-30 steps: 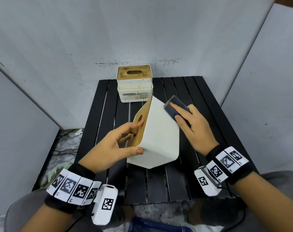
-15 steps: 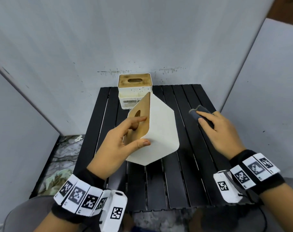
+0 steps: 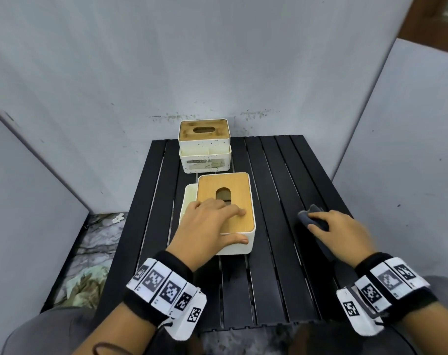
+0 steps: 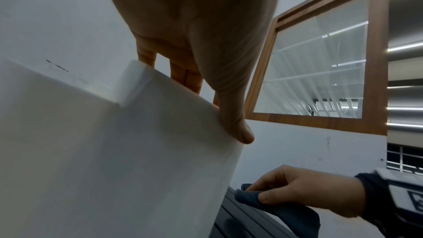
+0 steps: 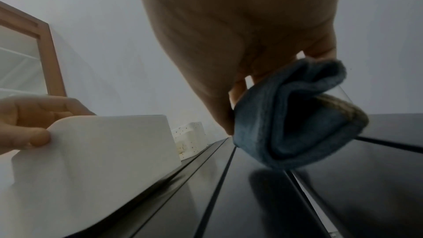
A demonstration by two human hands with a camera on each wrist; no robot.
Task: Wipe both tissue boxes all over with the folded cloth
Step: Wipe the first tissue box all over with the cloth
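Smooth white bamboo-lidded tissue box (image 3: 239,201) under gripping left hand (image 3: 207,226); plush folded cloth (image 3: 311,217) pinched in right hand (image 3: 340,231).

Soft, even, rather dim light; the glossy black slatted worktop (image 5: 343,196) shows faint reflections lower right. Wrist views are blurred, grainy, with edges strongly bent.

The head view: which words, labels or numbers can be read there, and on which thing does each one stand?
Speckled tissue box at the back: a label on its front, too blurred to read.
Wristbands: black-and-white square code markers, no words.
Near tissue box, cloth, table: no text.
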